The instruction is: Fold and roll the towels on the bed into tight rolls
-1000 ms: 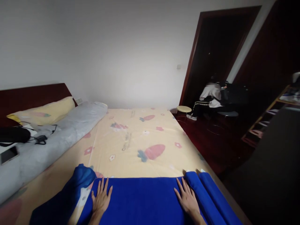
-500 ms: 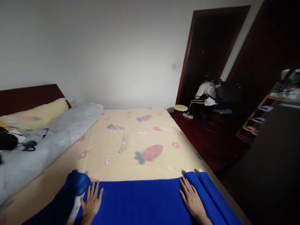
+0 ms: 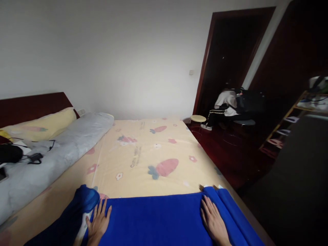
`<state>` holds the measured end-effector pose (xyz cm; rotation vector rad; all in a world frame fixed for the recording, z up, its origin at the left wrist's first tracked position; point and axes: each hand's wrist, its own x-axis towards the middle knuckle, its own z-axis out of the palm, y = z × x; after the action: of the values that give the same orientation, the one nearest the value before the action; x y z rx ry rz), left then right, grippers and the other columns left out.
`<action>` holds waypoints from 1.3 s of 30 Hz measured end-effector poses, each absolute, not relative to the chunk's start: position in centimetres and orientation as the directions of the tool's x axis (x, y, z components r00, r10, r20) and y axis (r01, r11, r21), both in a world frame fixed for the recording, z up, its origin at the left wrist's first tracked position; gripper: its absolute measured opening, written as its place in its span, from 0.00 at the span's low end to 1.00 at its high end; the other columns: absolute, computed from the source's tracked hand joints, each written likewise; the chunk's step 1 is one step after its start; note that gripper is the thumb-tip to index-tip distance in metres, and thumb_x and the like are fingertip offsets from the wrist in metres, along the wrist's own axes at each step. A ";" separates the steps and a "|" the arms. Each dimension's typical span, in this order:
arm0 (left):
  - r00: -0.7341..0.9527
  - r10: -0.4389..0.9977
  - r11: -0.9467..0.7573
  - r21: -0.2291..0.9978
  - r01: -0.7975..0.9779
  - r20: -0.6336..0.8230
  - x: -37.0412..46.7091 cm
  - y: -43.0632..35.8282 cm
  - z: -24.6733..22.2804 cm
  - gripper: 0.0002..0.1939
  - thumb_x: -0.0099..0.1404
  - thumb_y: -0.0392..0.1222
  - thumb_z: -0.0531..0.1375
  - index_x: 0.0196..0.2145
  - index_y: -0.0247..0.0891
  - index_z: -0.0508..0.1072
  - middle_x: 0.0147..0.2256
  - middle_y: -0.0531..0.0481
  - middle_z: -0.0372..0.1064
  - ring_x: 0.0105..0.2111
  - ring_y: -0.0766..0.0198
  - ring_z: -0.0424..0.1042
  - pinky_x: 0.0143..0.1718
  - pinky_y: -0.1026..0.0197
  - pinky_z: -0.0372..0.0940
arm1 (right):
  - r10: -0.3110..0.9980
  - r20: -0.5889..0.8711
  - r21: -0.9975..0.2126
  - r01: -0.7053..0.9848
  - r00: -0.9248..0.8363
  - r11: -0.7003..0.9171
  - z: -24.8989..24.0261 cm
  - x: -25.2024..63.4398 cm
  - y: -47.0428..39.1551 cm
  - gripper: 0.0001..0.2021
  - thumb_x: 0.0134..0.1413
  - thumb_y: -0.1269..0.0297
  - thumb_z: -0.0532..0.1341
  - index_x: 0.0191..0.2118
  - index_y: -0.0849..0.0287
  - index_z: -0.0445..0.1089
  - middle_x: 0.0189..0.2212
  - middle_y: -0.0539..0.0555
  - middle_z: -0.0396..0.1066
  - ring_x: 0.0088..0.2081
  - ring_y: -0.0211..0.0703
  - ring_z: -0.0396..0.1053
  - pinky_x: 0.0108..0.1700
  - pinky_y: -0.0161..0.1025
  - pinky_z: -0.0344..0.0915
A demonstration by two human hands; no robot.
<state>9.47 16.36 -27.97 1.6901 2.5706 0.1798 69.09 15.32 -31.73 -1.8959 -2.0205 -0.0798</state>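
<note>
A blue cloth (image 3: 153, 218) lies spread flat at the near end of the bed, its far edge nearly straight. My left hand (image 3: 98, 218) rests palm down on its left edge, fingers spread. Beside that hand is a bunched darker blue fabric (image 3: 82, 201), with a bit of white showing next to it. My right hand (image 3: 214, 218) lies flat at the right side, fingers stretched out and fairly close together, against long blue folds (image 3: 234, 215) that run along the right edge. Neither hand grips anything. The cloth's near end is out of frame.
A yellow carrot-print sheet (image 3: 143, 153) covers the bed. At left lie a grey quilt (image 3: 64, 153), a yellow pillow (image 3: 43, 124) and a black adapter with cords (image 3: 35, 157). Beyond the bed's right side are a stool (image 3: 197, 118), a seated person (image 3: 225, 102) and a shoe rack (image 3: 284, 126).
My right hand has slid slightly to the right, toward the folds. The left hand has shifted a little left. The view has turned slightly; the blue cloth stays spread.
</note>
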 end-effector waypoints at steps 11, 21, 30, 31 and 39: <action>-0.393 0.845 0.228 0.421 0.878 0.363 8.0 16.7 -30.3 0.37 0.61 0.58 0.43 0.67 0.49 0.46 0.63 0.44 0.58 0.60 0.45 0.61 0.58 0.32 0.49 | 0.952 0.298 -0.148 0.982 -0.070 0.119 -33.2 70.1 15.2 0.34 0.62 0.45 0.44 0.64 0.66 0.57 0.65 0.61 0.54 0.66 0.52 0.52 0.66 0.53 0.53; -0.383 0.851 0.230 0.401 0.887 0.359 8.0 17.6 -27.7 0.23 0.66 0.52 0.57 0.55 0.41 0.66 0.55 0.44 0.66 0.51 0.55 0.69 0.51 0.44 0.67 | 0.955 0.286 -0.196 0.980 0.083 -0.026 -33.4 72.3 17.2 0.40 0.58 0.37 0.42 0.62 0.65 0.60 0.63 0.64 0.58 0.64 0.54 0.56 0.64 0.52 0.56; -0.375 0.907 0.321 0.262 0.910 0.193 16.2 16.0 -26.8 0.23 0.69 0.48 0.48 0.61 0.52 0.60 0.65 0.45 0.55 0.64 0.46 0.53 0.57 0.34 0.56 | 0.903 0.429 -0.206 0.976 0.026 0.070 -30.9 64.8 16.8 0.34 0.63 0.44 0.40 0.63 0.64 0.58 0.63 0.63 0.58 0.65 0.56 0.53 0.65 0.56 0.51; -0.342 0.920 0.291 0.250 0.924 0.193 19.0 15.6 -27.2 0.25 0.70 0.47 0.46 0.64 0.52 0.57 0.67 0.46 0.52 0.66 0.48 0.50 0.59 0.34 0.53 | 0.913 0.406 -0.222 0.967 -0.026 0.126 -30.2 61.9 16.5 0.31 0.64 0.46 0.42 0.65 0.59 0.54 0.64 0.59 0.56 0.66 0.53 0.52 0.65 0.55 0.51; 0.280 0.953 -0.298 0.185 0.937 0.119 30.1 15.8 -27.6 0.28 0.70 0.46 0.42 0.67 0.49 0.43 0.67 0.50 0.45 0.66 0.57 0.50 0.64 0.43 0.52 | 0.945 0.119 -0.355 0.876 -0.304 0.327 -27.4 50.9 16.0 0.28 0.65 0.48 0.42 0.67 0.46 0.45 0.68 0.51 0.46 0.68 0.47 0.46 0.66 0.55 0.49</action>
<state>30.12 15.77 -27.60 2.4491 1.8124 0.3170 50.89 15.96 -27.45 -1.6319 -2.2926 0.3210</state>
